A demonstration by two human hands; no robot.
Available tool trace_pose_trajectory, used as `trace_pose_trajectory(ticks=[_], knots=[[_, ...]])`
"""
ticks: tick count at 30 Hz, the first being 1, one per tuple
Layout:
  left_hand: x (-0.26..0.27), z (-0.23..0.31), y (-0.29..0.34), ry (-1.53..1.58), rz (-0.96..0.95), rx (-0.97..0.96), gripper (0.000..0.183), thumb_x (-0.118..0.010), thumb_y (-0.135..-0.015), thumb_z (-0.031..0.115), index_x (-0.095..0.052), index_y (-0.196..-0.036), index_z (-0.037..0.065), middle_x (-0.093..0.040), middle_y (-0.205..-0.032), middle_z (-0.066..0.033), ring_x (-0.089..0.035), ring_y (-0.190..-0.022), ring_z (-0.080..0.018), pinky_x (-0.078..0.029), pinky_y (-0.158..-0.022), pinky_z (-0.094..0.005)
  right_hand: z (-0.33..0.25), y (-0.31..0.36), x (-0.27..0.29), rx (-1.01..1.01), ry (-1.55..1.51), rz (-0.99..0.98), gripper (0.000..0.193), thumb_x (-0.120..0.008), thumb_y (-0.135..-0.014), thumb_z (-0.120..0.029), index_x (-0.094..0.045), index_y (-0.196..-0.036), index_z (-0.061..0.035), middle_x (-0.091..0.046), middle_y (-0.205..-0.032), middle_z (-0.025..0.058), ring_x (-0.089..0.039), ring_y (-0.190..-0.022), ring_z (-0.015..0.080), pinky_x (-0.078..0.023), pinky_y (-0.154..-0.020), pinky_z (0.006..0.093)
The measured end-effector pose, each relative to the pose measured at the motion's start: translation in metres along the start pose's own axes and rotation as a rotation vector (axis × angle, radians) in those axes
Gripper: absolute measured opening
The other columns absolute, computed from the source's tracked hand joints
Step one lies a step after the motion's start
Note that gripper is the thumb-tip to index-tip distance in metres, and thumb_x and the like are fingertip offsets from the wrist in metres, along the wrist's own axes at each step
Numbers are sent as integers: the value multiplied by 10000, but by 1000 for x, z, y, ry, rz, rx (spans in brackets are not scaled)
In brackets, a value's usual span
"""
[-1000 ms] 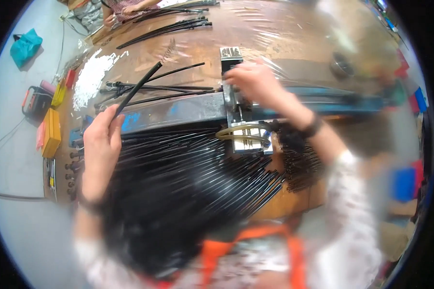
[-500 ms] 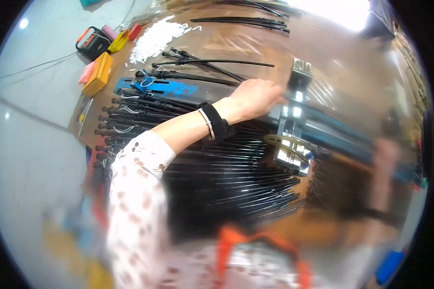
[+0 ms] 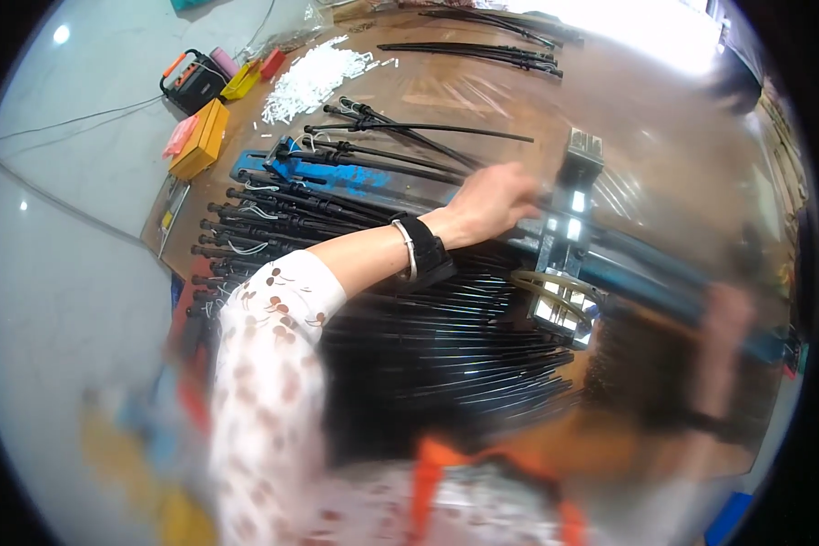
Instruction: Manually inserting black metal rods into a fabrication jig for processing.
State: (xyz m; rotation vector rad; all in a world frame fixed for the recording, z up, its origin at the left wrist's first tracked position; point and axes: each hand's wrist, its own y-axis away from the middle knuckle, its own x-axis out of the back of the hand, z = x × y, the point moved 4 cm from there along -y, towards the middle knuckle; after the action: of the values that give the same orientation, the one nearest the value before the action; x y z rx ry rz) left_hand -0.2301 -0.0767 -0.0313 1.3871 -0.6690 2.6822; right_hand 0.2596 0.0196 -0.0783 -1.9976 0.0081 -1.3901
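Observation:
My left hand (image 3: 493, 205) reaches across the bench from the lower left, wrist in a black band. Its fingers are curled in, slightly blurred, around a stiff black cable (image 3: 373, 156) that runs from a blue fixture (image 3: 337, 175) to the hand. Just right of the fingers stands a metal clamp device (image 3: 569, 218) with shiny blocks and a yellowish hose loop. My right hand (image 3: 730, 314) is a blur at the right, near a long bluish bar (image 3: 646, 273); its fingers cannot be made out.
Many black cables (image 3: 264, 214) with thick ends and white loops lie in rows under my left forearm. Beyond are loose black cables (image 3: 464, 130), a heap of small white pieces (image 3: 314, 82), another cable bundle (image 3: 473, 55) and a yellow box (image 3: 200, 139). A black-and-orange case (image 3: 191, 84) stands at far left.
The whole view has shifted slightly, so the bench sits lower and further right. My left hand remains by the clamp device, its fingers still curled in. The right hand stays blurred.

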Motion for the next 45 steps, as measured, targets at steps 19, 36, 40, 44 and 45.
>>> trace_pose_trajectory(ticks=[19, 36, 40, 44, 45], knots=[[-18, 13, -10, -332, -179, 56, 215, -528, -984, 283, -564, -920, 81, -661, -790, -192, -641, -791, -417, -487, -650, -523, -194, 29, -3, 166, -272, -68, 363, -718, -825, -80, -639, -1178, -62, -661, -926, 107, -602, -920, 295, -418, -816, 417], [16, -51, -8, -637, 68, -426, 108, -624, -885, 91, -588, -986, 80, -633, -874, -83, -642, -844, -282, -497, -700, -390, -191, 105, -4, 316, -286, -372, 371, -805, -717, -338, -647, -969, -116, -554, -892, 76, -527, -867, 293, -431, -738, 409], [30, -38, -2, -949, 290, -456, 93, -632, -884, 118, -625, -975, 105, -631, -899, -80, -628, -881, -272, -473, -733, -410, -189, 102, -17, 281, -307, -271, 243, -785, -770, -258, -666, -919, -109, -552, -824, 69, -539, -782, 294, -446, -671, 401], [16, 0, 49, -666, -148, -158, 72, -657, -873, 167, -637, -913, 111, -622, -865, -78, -614, -837, -263, -455, -705, -412, -182, 85, -20, 123, -395, -349, 114, -721, -849, -185, -691, -888, -82, -544, -775, 105, -561, -720, 305, -462, -622, 401], [5, 30, 68, -579, -304, -90, 88, -668, -864, 181, -633, -884, 102, -618, -856, -83, -610, -835, -265, -453, -705, -408, -180, 82, -22, 114, -365, -389, 96, -700, -870, -172, -699, -885, -78, -546, -770, 115, -572, -711, 309, -467, -618, 405]])
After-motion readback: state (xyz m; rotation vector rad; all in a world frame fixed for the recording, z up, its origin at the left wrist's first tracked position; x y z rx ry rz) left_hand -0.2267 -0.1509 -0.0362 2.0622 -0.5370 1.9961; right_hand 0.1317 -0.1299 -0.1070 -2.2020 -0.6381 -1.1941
